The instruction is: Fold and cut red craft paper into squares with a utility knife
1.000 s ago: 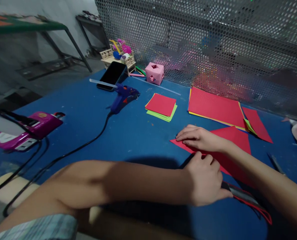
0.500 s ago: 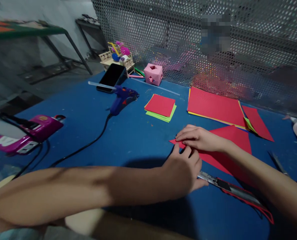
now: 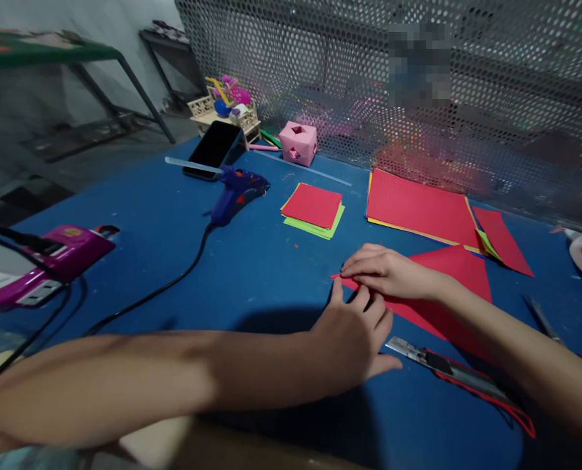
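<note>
A sheet of red paper (image 3: 462, 281) lies on the blue table, with a narrow folded point jutting out at its left end. My right hand (image 3: 393, 271) rests flat over the fold, fingers stretched to the left. Just nearer to me, my left hand (image 3: 352, 333) touches the folded edge with its fingertips; its fingers are apart and the thumb sticks out to the right. Both hands hide part of the fold. Close beside my left thumb is a utility knife (image 3: 454, 372), its blade out, with a red cord along it.
Beyond the hands lie a stack of small paper squares (image 3: 313, 205), larger coloured sheets (image 3: 418, 202) and a red strip (image 3: 501, 238). Left are a glue gun (image 3: 232, 196), a phone (image 3: 215, 147) and a purple power strip (image 3: 55, 261). A pink paper cube (image 3: 298, 143) stands near the mesh panel (image 3: 339, 72).
My left hand has shifted slightly left along the fold, baring more of the knife's blade. The right hand stays nearly where it was. The whole view has shifted a little.
</note>
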### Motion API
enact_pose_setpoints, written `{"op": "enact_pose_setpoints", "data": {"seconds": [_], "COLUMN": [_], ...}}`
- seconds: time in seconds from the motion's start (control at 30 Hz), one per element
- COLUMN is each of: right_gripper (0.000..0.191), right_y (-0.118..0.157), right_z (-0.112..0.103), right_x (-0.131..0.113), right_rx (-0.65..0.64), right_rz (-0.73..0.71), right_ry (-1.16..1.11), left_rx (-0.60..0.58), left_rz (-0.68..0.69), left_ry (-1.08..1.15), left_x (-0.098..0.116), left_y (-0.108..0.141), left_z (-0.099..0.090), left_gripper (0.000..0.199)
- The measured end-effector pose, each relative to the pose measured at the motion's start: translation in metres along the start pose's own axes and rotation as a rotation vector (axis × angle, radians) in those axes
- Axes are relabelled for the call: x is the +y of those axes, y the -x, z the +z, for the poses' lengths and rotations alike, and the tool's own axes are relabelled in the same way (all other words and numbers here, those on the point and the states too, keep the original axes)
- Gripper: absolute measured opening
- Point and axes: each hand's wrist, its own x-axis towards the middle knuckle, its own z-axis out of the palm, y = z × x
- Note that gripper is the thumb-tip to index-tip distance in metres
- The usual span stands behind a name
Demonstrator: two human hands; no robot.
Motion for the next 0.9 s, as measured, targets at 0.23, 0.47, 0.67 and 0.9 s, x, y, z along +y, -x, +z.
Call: {"op": "enact_pose_setpoints", "data": {"seconds": [0.23, 0.47, 0.67, 0.9], "right_gripper": [0.030, 0.030, 0.034, 0.038], "right_y": [0.002, 0.026, 0.062, 0.113], "right_z": [0.006, 0.003, -0.005, -0.022], "right_x": [-0.001, 0.007, 0.026, 0.056], "right_rx": [0.034, 0.065, 0.131, 0.152], "right_rz": [-0.028, 0.009, 0.158, 0.352], "right_ry": [0.315, 0.397, 0.468, 0.541], "left_rx": [-0.075, -0.159, -0.162, -0.141], "left_rz": [0.001, -0.005, 0.008, 0.015], "left_ry": [0.008, 0.007, 0.005, -0.011], "left_x": [-0.001, 0.000, 0.000, -0.001], "left_y": [-0.004, -0.006, -0.006, -0.005], "left_z": [-0.003, -0.008, -0.008, -0.006], "left_gripper": [0.066, 0.065, 0.067, 0.069]}}
